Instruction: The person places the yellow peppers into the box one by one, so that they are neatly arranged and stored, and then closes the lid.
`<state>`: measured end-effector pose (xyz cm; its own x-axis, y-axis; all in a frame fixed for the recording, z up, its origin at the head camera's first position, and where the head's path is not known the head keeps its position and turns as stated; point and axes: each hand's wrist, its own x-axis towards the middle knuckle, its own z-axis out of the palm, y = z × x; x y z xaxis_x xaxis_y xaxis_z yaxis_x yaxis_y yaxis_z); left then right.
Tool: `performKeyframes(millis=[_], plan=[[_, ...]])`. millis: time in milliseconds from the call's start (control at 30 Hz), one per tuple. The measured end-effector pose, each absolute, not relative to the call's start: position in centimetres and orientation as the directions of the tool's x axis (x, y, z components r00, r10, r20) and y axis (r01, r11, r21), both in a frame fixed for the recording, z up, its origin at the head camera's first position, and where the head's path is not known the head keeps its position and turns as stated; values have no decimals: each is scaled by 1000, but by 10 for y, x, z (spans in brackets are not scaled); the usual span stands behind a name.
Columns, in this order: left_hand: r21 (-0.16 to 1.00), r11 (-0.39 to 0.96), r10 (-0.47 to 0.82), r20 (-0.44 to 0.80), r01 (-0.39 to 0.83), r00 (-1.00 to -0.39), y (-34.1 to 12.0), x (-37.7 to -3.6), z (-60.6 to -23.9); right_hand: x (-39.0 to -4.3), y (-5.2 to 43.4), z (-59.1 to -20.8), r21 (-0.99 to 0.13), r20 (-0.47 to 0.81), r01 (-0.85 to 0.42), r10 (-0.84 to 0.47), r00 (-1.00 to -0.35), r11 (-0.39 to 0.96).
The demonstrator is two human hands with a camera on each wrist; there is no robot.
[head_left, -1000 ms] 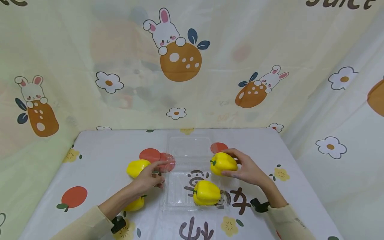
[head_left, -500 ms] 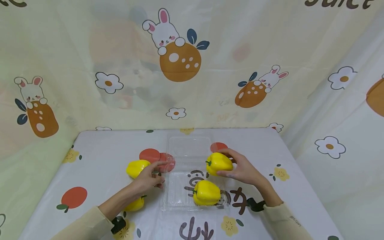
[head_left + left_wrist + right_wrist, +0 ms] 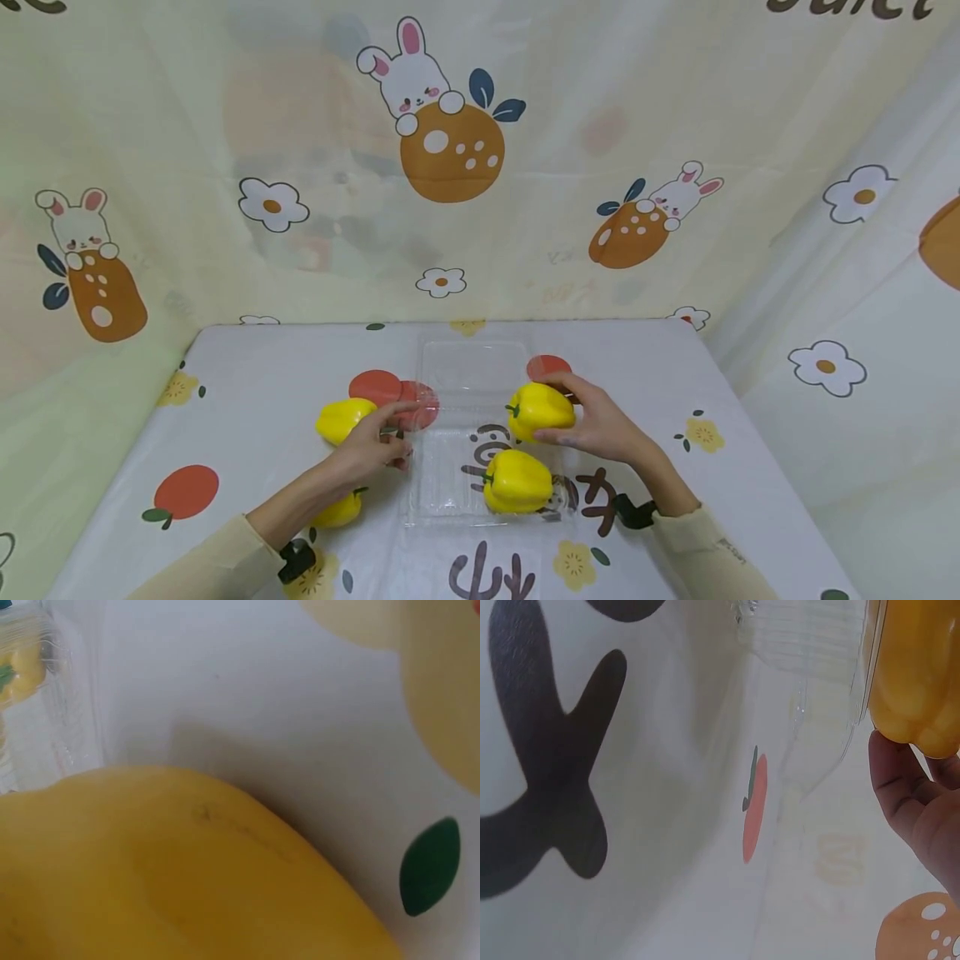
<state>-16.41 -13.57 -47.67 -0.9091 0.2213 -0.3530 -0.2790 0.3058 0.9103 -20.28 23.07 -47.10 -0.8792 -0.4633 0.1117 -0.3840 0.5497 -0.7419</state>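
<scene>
1. I am watching the right hand (image 3: 600, 425) reaching in from the right with its forearm angled up from the lower right corner; its fingers (image 3: 558, 434) and thumb are curling round a yellow pepper (image 3: 538, 410), gripping it from the side, stem pointing left.
2. That held pepper is hanging over the far right part of the clear plastic tray (image 3: 450, 483), which is lying open on the worktop (image 3: 262, 375); from the right wrist view I am seeing the pepper's underside (image 3: 915, 675) just above the fingertips, with the tray's clear wall beside it.
3. A second yellow pepper (image 3: 517, 481) is already sitting inside the tray, just in front of the held one; whether they are touching I cannot tell.
4. The left hand (image 3: 371, 446) is resting at the tray's left edge, wrist low, index finger stretching forward, the other fingers loosely bent and holding nothing.
5. Two more yellow peppers are lying on the worktop by that hand: one (image 3: 341, 419) just beyond it, one (image 3: 337, 510) partly hidden under the forearm.
</scene>
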Motion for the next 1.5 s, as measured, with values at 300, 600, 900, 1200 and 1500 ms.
performKeyframes(millis=[300,600,900,1200,1500], plan=[[908,314,218,-352,-276,-910,-135,-164,-475,-202,223,-470,-742,120,-400,-482,-868,537],[909,312,221,-352,-276,-909,-136,-164,-476,-200,215,-470,-738,97,-396,-495,-863,546],[912,306,224,-347,-272,-911,-136,-164,-476,-199,210,-470,-745,75,-386,-506,-859,544],[917,293,225,-340,-269,-913,-136,-164,-476,-201,209,-473,-736,75,-394,-512,-856,551],[918,291,224,-339,-269,-914,-136,-164,-475,-203,207,-473,-738,76,-398,-519,-852,545]])
